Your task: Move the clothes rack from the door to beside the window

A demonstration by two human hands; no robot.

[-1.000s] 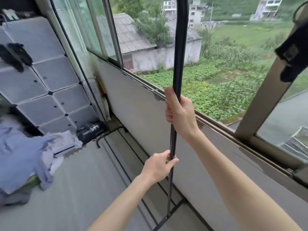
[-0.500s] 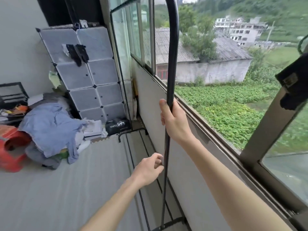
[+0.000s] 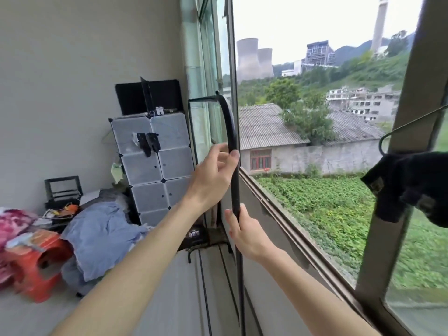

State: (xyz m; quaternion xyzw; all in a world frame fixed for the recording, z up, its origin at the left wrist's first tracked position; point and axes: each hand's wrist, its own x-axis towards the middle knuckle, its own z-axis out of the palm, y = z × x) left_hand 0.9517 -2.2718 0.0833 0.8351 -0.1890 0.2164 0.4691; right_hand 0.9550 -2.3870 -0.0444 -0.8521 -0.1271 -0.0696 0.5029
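Note:
The clothes rack [image 3: 233, 180] is a black metal tube frame standing against the low wall under the window [image 3: 315, 132]. Its near upright curves over at the top into a bar that runs left to a thin far upright. Its base rails lie on the floor along the wall. My left hand [image 3: 213, 172] is high on the near upright, with the thumb across the tube and the fingers curled loosely behind it. My right hand [image 3: 244, 235] grips the same upright lower down.
A white cube cabinet [image 3: 150, 163] stands in the far corner by the window. A blue clothes pile [image 3: 101, 236] and an orange stool [image 3: 41, 259] lie on the floor at left. A black garment on a wire hanger [image 3: 412, 187] hangs at the right.
My left hand has gone from below my right hand to above it on the upright. My right hand now holds lower down. The view has tilted up.

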